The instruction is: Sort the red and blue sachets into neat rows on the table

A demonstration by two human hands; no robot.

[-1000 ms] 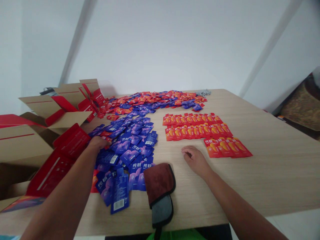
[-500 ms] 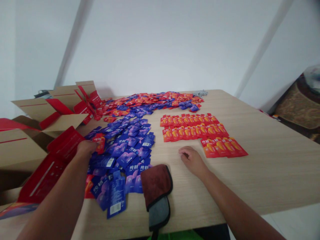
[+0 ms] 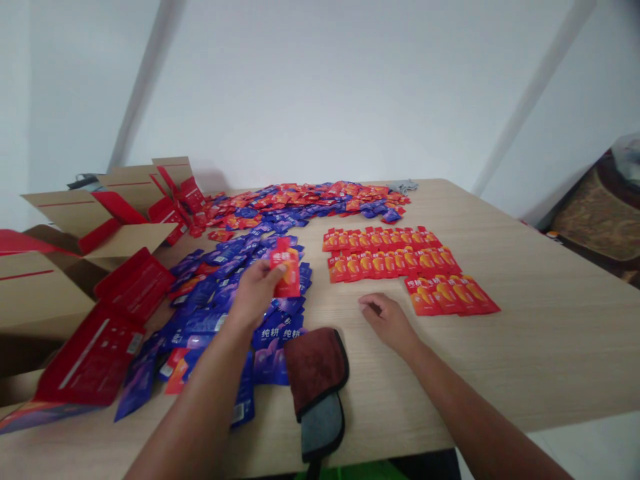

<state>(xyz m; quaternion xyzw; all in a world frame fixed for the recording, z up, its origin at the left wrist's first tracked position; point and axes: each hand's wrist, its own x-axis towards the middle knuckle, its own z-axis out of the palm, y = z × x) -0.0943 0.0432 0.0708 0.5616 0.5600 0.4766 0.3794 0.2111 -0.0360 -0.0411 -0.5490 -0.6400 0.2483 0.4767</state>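
My left hand (image 3: 254, 291) pinches a red pouch (image 3: 290, 281) with an orange fruit picture, holding it upright above the spread of blue-purple pouches (image 3: 273, 347). On the bare wood to its right rests my right hand (image 3: 386, 319), fingers loosely curled with nothing visible in them. Beyond that hand lie two overlapping rows of red pouches, a far row (image 3: 380, 239) and a nearer row (image 3: 393, 263). A shorter group of red pouches (image 3: 447, 295) lies just right of my right hand's fingers.
Open red-and-brown cardboard boxes (image 3: 90, 350) stand along the left. A mixed heap of red and blue pouches (image 3: 300, 199) runs along the back, with a grey cloth-like item (image 3: 403, 187) at its right end. A brown and grey cloth piece (image 3: 317, 370) lies near the front edge of the table (image 3: 530, 333).
My left hand has lifted the red pouch from beside the red box flap and carried it right, over the blue pouches. My right hand has stayed in place.
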